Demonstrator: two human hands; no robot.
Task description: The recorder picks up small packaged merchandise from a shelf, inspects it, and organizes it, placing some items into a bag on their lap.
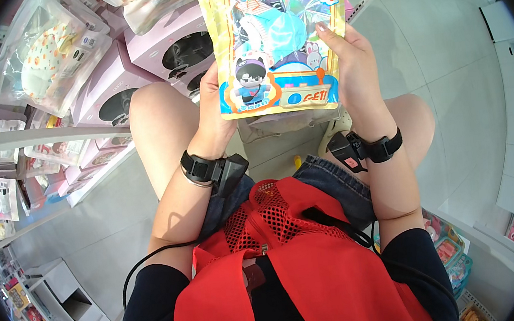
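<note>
A shiny plastic pouch (279, 40) with a yellow border and a clear window is held upright before me, its printed front towards the camera. Light-blue cloth shows through the window, and a cartoon doll is printed near the lower left corner. My left hand (215, 108) grips the pouch's lower left edge, its fingers mostly hidden behind it. On the right edge, my right hand (353, 56) pinches the pouch, with the thumb on the front and the fingers behind. Each wrist wears a black strap with a black device. Below the pouch, a clear plastic bag (277, 125) is partly visible between my knees.
Pink boxes (113, 88) with dark oval windows and clear bags with patterned cloth items (47, 65) fill the shelving at left. A white shelf rail (47, 136) runs beside my left knee. Bins of small goods (450, 253) stand at lower right, and white drawers (511, 119) line the far right.
</note>
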